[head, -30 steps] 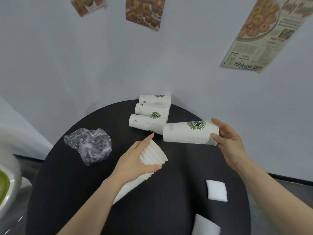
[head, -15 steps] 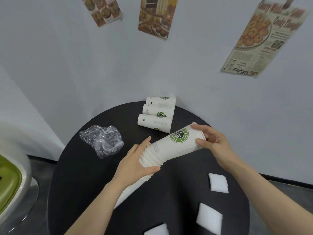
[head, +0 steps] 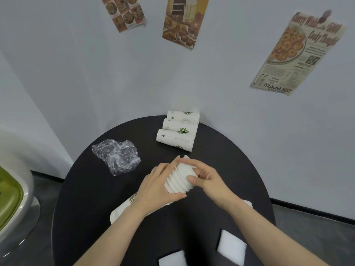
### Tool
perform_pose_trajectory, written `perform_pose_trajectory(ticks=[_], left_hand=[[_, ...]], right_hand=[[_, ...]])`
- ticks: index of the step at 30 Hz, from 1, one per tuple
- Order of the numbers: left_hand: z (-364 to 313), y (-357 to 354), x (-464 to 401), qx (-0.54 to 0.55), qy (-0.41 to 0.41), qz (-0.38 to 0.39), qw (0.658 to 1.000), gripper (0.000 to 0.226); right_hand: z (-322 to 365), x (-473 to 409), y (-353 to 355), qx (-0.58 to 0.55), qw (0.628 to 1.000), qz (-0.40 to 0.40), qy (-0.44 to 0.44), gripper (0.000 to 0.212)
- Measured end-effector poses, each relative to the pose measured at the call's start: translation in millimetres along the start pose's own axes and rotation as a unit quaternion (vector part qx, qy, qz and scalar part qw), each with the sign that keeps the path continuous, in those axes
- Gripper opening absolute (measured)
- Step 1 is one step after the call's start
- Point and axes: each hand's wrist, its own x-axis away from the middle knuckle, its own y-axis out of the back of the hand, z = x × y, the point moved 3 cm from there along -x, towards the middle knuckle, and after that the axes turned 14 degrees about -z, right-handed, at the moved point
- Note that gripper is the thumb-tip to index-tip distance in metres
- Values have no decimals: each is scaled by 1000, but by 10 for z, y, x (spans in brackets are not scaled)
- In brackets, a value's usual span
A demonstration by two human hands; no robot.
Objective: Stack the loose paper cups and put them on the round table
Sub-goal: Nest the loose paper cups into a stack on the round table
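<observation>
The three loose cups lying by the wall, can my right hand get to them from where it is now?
Probably yes: bare table lies between the right hand and the three loose cups, but it must first let go of the stack.

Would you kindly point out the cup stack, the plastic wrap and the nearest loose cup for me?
cup stack (head: 177,181), head view, on the nested rims between the hands.
plastic wrap (head: 117,155), head view, on its crumpled middle.
nearest loose cup (head: 175,140), head view, on its side wall.

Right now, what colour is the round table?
Black; the round table shows best in the head view.
</observation>
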Motion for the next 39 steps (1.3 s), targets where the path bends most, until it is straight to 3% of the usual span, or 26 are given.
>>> perform_pose_trajectory(ticks=[7,13,19,22,27,32,39], left_hand=[[46,-27,-48,-81,34,-17,996,123],[106,-3,-152,-46,43,6,998,112],[233,119,-302,-33,68,-42,996,106],[274,155,-360,-21,79,-67,994,104],[325,177,-397,-8,80,-80,994,102],[391,181,-471,-9,97,-85,992,104],[442,130,-516,-29,103,-79,991,104]], right_hand=[[-141,-7,-204,-18,1000,9,-15,53],[-166,-135,-193,-48,998,21,-27,57],[-298,-587,161,-31,989,-137,-49,61],[-471,-891,305,16,986,-146,-77,67],[-764,-1441,455,79,980,-146,-111,57],[-953,-1893,467,9,979,-151,-140,52],[-1021,-2077,399,-2,976,-164,-143,45]])
